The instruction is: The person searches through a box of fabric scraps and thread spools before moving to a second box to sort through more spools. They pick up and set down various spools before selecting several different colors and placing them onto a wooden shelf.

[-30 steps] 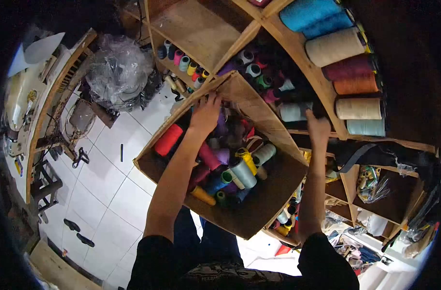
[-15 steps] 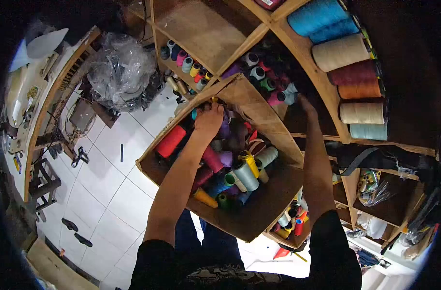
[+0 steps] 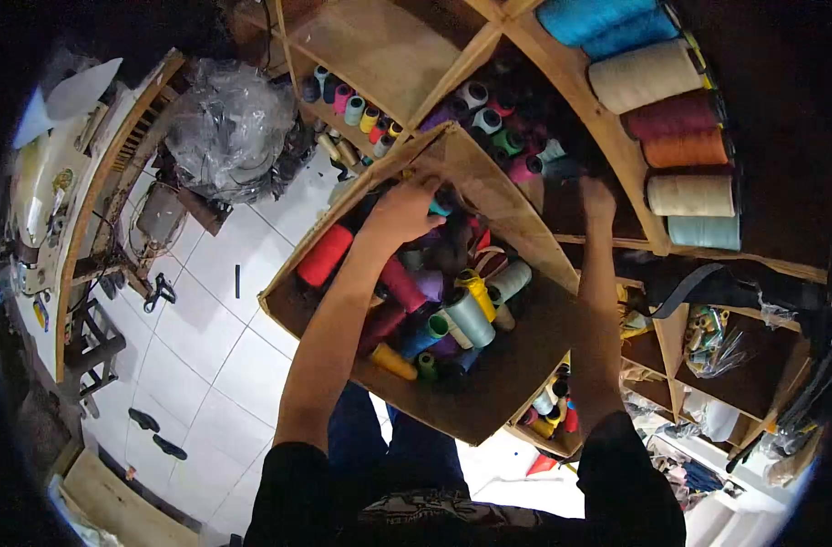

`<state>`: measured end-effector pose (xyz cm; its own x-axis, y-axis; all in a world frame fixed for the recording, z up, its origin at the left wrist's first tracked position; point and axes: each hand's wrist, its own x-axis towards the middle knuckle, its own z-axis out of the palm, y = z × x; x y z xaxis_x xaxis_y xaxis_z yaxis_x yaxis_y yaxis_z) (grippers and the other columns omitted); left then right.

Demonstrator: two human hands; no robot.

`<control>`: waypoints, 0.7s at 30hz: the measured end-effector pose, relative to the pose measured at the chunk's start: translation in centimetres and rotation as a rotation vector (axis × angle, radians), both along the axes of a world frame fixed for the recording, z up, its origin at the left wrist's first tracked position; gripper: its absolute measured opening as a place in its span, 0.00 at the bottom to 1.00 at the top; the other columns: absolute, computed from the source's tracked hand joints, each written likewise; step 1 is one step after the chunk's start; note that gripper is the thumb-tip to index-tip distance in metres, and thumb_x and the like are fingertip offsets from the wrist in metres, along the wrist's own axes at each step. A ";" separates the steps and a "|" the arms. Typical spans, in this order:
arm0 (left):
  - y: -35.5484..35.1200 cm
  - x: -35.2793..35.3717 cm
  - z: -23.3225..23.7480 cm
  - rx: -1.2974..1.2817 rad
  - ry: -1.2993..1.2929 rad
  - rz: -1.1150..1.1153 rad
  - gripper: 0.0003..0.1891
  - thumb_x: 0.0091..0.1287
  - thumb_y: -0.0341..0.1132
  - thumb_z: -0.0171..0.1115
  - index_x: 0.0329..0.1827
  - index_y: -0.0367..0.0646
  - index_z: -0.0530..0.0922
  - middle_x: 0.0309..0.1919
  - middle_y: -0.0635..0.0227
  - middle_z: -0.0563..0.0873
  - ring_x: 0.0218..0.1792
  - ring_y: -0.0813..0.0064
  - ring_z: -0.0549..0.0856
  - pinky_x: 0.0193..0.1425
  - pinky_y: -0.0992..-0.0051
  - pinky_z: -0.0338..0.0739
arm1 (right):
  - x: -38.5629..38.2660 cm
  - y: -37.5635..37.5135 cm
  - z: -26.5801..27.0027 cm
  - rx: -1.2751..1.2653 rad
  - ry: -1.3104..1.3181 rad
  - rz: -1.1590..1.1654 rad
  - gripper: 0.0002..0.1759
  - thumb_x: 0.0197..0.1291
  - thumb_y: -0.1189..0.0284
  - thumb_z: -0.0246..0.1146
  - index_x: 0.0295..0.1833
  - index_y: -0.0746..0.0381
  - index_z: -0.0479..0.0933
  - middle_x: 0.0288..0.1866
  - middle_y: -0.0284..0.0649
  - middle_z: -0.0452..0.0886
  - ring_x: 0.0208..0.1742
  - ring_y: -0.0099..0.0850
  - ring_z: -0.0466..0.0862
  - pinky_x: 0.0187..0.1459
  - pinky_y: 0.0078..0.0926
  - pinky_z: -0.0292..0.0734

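A brown cardboard box (image 3: 525, 283) full of thread spools is tilted in front of me. Inside it, near the far corner, my left hand (image 3: 402, 214) has its thumb and fingers closed around a teal thread spool (image 3: 441, 206). Red (image 3: 325, 256), grey (image 3: 471, 319) and yellow (image 3: 476, 294) spools lie jumbled below that hand. My right hand (image 3: 598, 199) reaches into a shaded shelf compartment, its fingertips beside a dark spool (image 3: 564, 169) at the end of the spools laid there. Shadow hides most of its fingers.
Large thread cones (image 3: 689, 196) line the upper right shelf. Smaller spools (image 3: 354, 109) stand in the compartment at upper left. A sewing machine (image 3: 38, 205) is on the table at left, with a plastic-wrapped bundle (image 3: 225, 132) beside it. Black slippers (image 3: 156, 433) lie on the tiled floor.
My left hand has shifted slightly right inside the box, and a teal spool now shows between thumb and fingers. My right hand has moved a little right, beside the spools in the compartment.
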<state>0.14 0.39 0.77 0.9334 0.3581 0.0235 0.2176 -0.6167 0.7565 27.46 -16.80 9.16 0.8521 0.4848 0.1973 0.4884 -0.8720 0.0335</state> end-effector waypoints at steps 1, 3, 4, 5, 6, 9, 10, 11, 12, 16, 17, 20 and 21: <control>0.2 0.0 0.7 -0.040 -0.109 -0.019 0.36 0.49 0.39 0.72 0.62 0.40 0.70 0.54 0.51 0.78 0.55 0.55 0.78 0.58 0.63 0.72 | -2.5 0.3 1.7 0.097 0.013 0.079 0.17 0.58 0.63 0.59 0.49 0.63 0.76 0.43 0.44 0.83 0.44 0.34 0.84 0.48 0.31 0.76; -0.3 0.3 2.1 -0.240 -0.209 -0.053 0.36 0.46 0.39 0.73 0.61 0.39 0.71 0.49 0.50 0.81 0.52 0.54 0.80 0.57 0.64 0.73 | -7.5 0.9 4.9 0.309 0.316 0.311 0.17 0.56 0.65 0.63 0.49 0.62 0.76 0.41 0.45 0.84 0.41 0.37 0.85 0.45 0.33 0.77; -0.6 0.6 2.9 -0.341 -0.262 -0.071 0.37 0.45 0.40 0.73 0.60 0.38 0.71 0.47 0.49 0.82 0.51 0.53 0.81 0.57 0.65 0.74 | -10.0 1.1 6.4 0.412 0.550 0.420 0.19 0.54 0.65 0.66 0.49 0.63 0.76 0.39 0.46 0.84 0.40 0.42 0.85 0.43 0.34 0.78; -1.0 0.8 4.2 -0.420 -0.223 -0.097 0.43 0.43 0.38 0.74 0.65 0.39 0.66 0.47 0.51 0.82 0.50 0.56 0.82 0.56 0.66 0.74 | -11.9 1.0 6.9 0.387 0.672 0.462 0.20 0.52 0.65 0.67 0.50 0.63 0.76 0.40 0.47 0.83 0.40 0.42 0.85 0.43 0.33 0.78; -1.8 0.9 4.5 -0.492 -0.251 -0.101 0.45 0.42 0.38 0.76 0.67 0.41 0.64 0.47 0.52 0.82 0.50 0.59 0.82 0.56 0.67 0.74 | -13.5 0.9 7.1 0.362 0.794 0.503 0.22 0.51 0.66 0.69 0.51 0.63 0.76 0.41 0.48 0.83 0.41 0.43 0.84 0.43 0.33 0.78; -3.9 1.0 5.4 -0.636 -0.263 -0.137 0.54 0.41 0.36 0.79 0.73 0.47 0.55 0.48 0.57 0.82 0.49 0.68 0.82 0.56 0.69 0.73 | -15.4 0.5 7.5 0.146 0.737 0.668 0.22 0.52 0.66 0.68 0.53 0.62 0.76 0.40 0.45 0.83 0.41 0.38 0.85 0.43 0.32 0.78; -4.3 0.9 5.6 -0.686 -0.278 -0.147 0.53 0.42 0.37 0.78 0.73 0.47 0.55 0.47 0.58 0.82 0.49 0.68 0.81 0.56 0.69 0.73 | -15.3 0.2 7.6 0.116 0.751 0.636 0.22 0.53 0.66 0.68 0.53 0.62 0.76 0.40 0.45 0.84 0.41 0.36 0.85 0.43 0.31 0.77; -4.7 0.6 5.8 -0.739 -0.291 -0.154 0.53 0.43 0.37 0.78 0.73 0.47 0.55 0.47 0.58 0.83 0.49 0.69 0.81 0.56 0.69 0.73 | -15.3 -0.1 7.6 0.084 0.770 0.603 0.22 0.53 0.66 0.68 0.53 0.62 0.76 0.40 0.44 0.84 0.41 0.34 0.85 0.43 0.31 0.77; -4.8 0.4 6.1 -0.792 -0.302 -0.161 0.52 0.44 0.37 0.78 0.73 0.47 0.55 0.47 0.58 0.83 0.49 0.69 0.81 0.56 0.69 0.73 | -15.0 -0.8 7.4 0.166 0.787 0.541 0.22 0.54 0.66 0.68 0.53 0.63 0.76 0.39 0.43 0.84 0.40 0.32 0.84 0.42 0.30 0.77; -5.1 1.3 4.1 -0.621 -0.312 -0.058 0.41 0.54 0.34 0.72 0.71 0.44 0.59 0.48 0.59 0.82 0.46 0.70 0.82 0.53 0.70 0.75 | -12.1 -2.9 9.2 0.525 0.765 0.154 0.21 0.56 0.64 0.67 0.51 0.65 0.76 0.35 0.38 0.82 0.33 0.23 0.82 0.34 0.21 0.76; -4.7 1.4 3.8 -0.501 -0.302 -0.119 0.35 0.58 0.34 0.69 0.68 0.41 0.62 0.49 0.59 0.80 0.47 0.71 0.82 0.51 0.70 0.76 | -11.1 -3.2 9.5 0.595 0.721 0.126 0.21 0.57 0.65 0.66 0.52 0.66 0.75 0.36 0.38 0.81 0.32 0.23 0.81 0.33 0.19 0.76; -5.5 1.9 2.0 -0.655 -0.207 -0.244 0.31 0.61 0.38 0.67 0.65 0.39 0.65 0.50 0.59 0.79 0.48 0.72 0.81 0.49 0.71 0.76 | -9.7 -4.2 9.4 0.926 0.858 0.020 0.21 0.59 0.67 0.64 0.54 0.68 0.72 0.39 0.39 0.78 0.32 0.26 0.81 0.32 0.17 0.77; -6.3 1.6 2.2 -0.842 -0.233 -0.223 0.27 0.63 0.41 0.65 0.62 0.38 0.68 0.49 0.62 0.80 0.49 0.75 0.80 0.50 0.73 0.76 | -9.6 -4.5 8.9 1.055 0.956 -0.021 0.21 0.59 0.68 0.63 0.54 0.69 0.70 0.40 0.40 0.77 0.33 0.27 0.81 0.32 0.17 0.77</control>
<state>1.78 -5.91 2.94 0.9876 0.1537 0.0325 -0.0561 0.1516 0.9868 17.81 -21.32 18.03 0.8660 0.4610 -0.1937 -0.0607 -0.2876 -0.9558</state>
